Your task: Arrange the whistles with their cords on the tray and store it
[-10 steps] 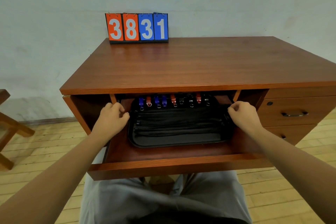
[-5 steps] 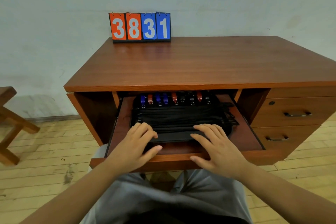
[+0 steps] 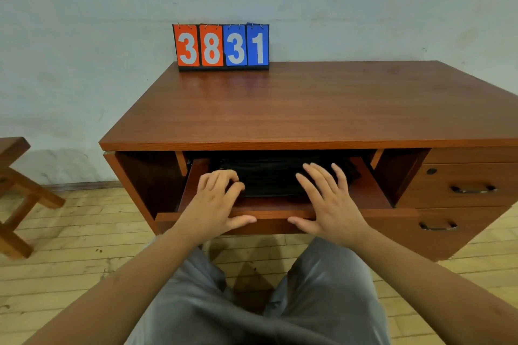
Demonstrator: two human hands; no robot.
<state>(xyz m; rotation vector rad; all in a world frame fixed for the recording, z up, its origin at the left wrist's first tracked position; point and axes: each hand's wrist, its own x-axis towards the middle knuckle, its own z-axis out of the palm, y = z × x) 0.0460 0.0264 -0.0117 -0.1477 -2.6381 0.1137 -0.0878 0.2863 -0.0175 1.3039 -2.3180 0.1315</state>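
In the head view, the tray [image 3: 269,176] is seen lying in the half-shut drawer [image 3: 280,211], whistles hidden under the desk [image 3: 308,109]. The left hand [image 3: 215,202] and right hand [image 3: 328,202] are laid open-fingered on the drawer front, gripping nothing. Only closing appears left.

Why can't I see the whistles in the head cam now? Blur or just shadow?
Head view: mostly shadow; the tray lies under the desktop overhang, so its far end reads as flat black. Left hand and right hand look slightly soft, scoreboard digits crisp. Wide-angle bowing at the edges, mild sheen on the desktop.
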